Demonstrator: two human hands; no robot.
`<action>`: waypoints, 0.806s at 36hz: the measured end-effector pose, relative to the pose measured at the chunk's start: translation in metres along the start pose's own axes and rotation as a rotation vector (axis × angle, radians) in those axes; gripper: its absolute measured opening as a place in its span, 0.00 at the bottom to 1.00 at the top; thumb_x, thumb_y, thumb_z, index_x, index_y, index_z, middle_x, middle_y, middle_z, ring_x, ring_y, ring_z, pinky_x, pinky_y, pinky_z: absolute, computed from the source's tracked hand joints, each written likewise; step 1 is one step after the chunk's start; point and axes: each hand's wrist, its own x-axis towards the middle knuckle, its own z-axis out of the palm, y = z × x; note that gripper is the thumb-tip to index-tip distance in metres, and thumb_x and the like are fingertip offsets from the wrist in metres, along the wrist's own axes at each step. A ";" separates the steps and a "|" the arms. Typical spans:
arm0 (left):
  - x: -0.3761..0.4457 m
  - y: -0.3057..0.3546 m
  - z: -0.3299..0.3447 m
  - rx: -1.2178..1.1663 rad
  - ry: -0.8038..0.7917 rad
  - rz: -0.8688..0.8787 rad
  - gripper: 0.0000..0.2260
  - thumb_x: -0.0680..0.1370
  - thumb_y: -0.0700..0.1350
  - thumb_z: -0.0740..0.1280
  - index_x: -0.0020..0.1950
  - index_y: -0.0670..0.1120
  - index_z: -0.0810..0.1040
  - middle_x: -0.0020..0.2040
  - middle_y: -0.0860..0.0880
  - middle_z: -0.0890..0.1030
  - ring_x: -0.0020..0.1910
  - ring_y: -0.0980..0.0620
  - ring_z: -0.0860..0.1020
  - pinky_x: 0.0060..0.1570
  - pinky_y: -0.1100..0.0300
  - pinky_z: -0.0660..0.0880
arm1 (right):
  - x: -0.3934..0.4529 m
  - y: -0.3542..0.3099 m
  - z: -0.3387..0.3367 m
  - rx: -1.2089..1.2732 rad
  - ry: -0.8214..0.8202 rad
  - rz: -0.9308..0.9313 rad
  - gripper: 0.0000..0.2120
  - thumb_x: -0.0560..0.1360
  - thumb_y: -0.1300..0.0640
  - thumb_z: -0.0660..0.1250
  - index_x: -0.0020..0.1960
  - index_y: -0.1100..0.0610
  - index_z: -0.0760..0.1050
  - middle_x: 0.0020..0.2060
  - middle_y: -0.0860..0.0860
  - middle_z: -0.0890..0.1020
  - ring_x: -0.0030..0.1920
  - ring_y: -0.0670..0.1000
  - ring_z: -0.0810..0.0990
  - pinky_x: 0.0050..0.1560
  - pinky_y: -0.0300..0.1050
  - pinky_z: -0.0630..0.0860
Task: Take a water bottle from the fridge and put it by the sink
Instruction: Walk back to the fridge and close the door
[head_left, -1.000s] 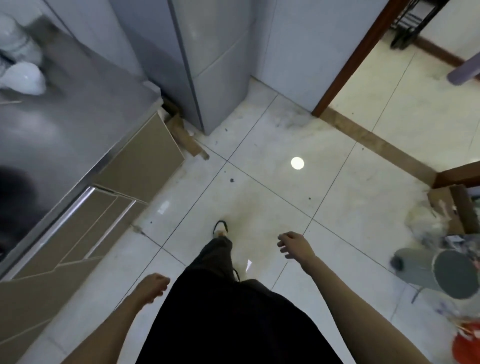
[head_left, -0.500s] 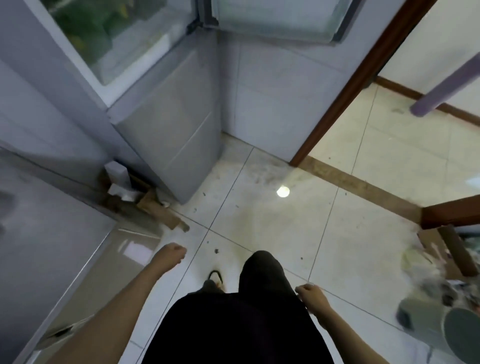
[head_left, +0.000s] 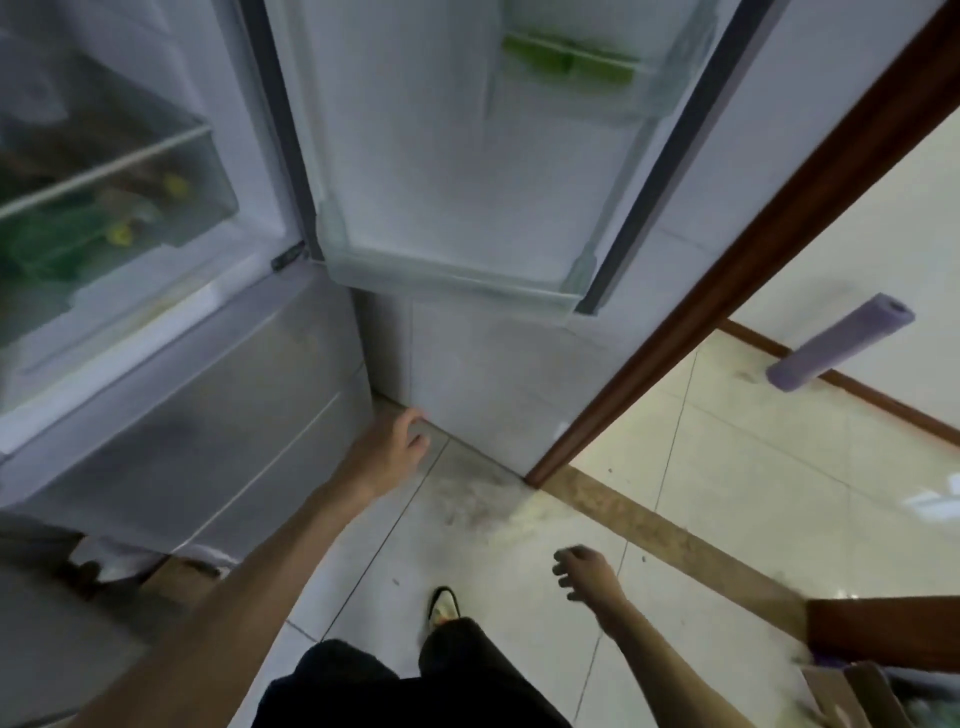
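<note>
Grey steel fronts the tall fridge (head_left: 218, 415) that fills the frame from nine to twelve o'clock, its upper door (head_left: 457, 171) swung wide toward us. Through the opening at ten o'clock we see a clear plastic crisper drawer (head_left: 119, 208) holding green and yellow produce, blurred. On the door's inner side, at one o'clock, a clear shelf (head_left: 571, 67) carries something bright green; we cannot tell what it is. A second clear door bin (head_left: 452, 275) sits at the door's lower edge. We cannot pick out a water bottle anywhere; the picture is too smeared to settle where it stands.

Our left hand (head_left: 395, 441) reaches forward near the centre, fingers loosely spread and holding nothing, just beside the fridge's lower right corner. Our right hand (head_left: 587, 571) hangs at five o'clock over the pale tiled floor (head_left: 493, 561), fingers curled loosely, also bare.

At six o'clock we see dark trousers (head_left: 410, 686) and one shoe (head_left: 444, 605). A brown wooden door frame (head_left: 779, 234) runs diagonally from two o'clock down to the floor, and a purple foam-covered bar (head_left: 841, 348) juts in at three o'clock.
</note>
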 end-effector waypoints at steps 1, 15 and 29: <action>0.021 0.025 -0.008 0.042 0.041 0.091 0.18 0.84 0.45 0.68 0.74 0.43 0.78 0.70 0.43 0.82 0.68 0.41 0.81 0.68 0.51 0.75 | 0.008 -0.029 -0.018 0.029 0.033 -0.071 0.10 0.83 0.58 0.62 0.51 0.62 0.79 0.43 0.58 0.83 0.39 0.53 0.77 0.40 0.47 0.72; 0.136 0.128 -0.017 0.586 0.381 0.447 0.22 0.77 0.51 0.72 0.70 0.47 0.79 0.65 0.46 0.84 0.68 0.42 0.81 0.78 0.34 0.63 | 0.006 -0.300 -0.163 0.390 0.425 -0.718 0.10 0.82 0.50 0.61 0.53 0.51 0.79 0.48 0.53 0.84 0.51 0.56 0.83 0.57 0.59 0.82; 0.056 0.052 -0.059 0.557 0.337 0.561 0.19 0.76 0.49 0.71 0.65 0.46 0.83 0.63 0.47 0.85 0.69 0.43 0.81 0.83 0.37 0.59 | -0.120 -0.310 -0.149 0.603 0.967 -1.328 0.23 0.82 0.47 0.62 0.74 0.46 0.59 0.71 0.46 0.68 0.72 0.46 0.70 0.71 0.51 0.73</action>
